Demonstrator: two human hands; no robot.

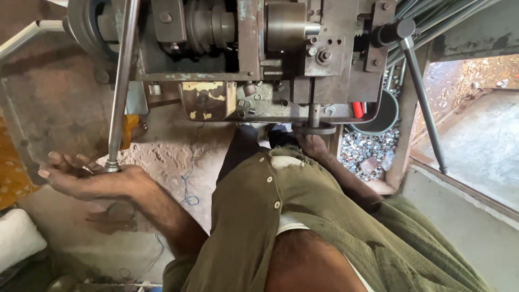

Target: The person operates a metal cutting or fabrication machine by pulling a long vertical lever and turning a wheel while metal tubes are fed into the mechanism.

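Plainly, the left hand (89, 181) lies open, palm up, cupped under the knobbed lower end of a long steel lever (121, 86): stiff, probably heavy, smooth, best held at that knob. The right hand (313, 145) rests on a round handwheel (315, 128) beneath the machine (259, 54); whether it grips I cannot tell. A second lever (424, 103) slants nearby, above a bin of small metal parts (365, 148).

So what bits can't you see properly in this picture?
- Head view: the left hand is open under the long metal lever; the lever's top is cut off by the picture's edge.
- The right hand is at the round handwheel; its fingers are hidden by the wheel.
- The small metal parts are too small to identify.
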